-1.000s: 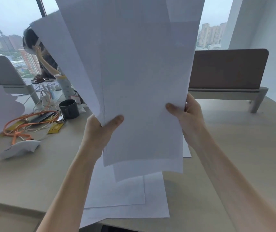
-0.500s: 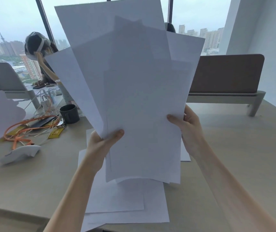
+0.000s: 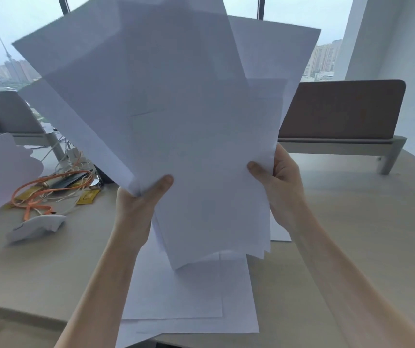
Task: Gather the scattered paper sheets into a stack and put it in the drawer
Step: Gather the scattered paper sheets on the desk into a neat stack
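Paper sheets (image 3: 176,116): fanned bundle held upright above counter (image 3: 352,234), lower edges over loose sheets (image 3: 189,297) lying flat at 6 o'clock. Left hand (image 3: 136,204) pinches bundle's lower left edge; right hand (image 3: 280,187) grips right edge. Cables (image 3: 50,189) at 9 o'clock. Risk: sheets misaligned, outer ones may slip out if either grip loosens. Drawer not visible.
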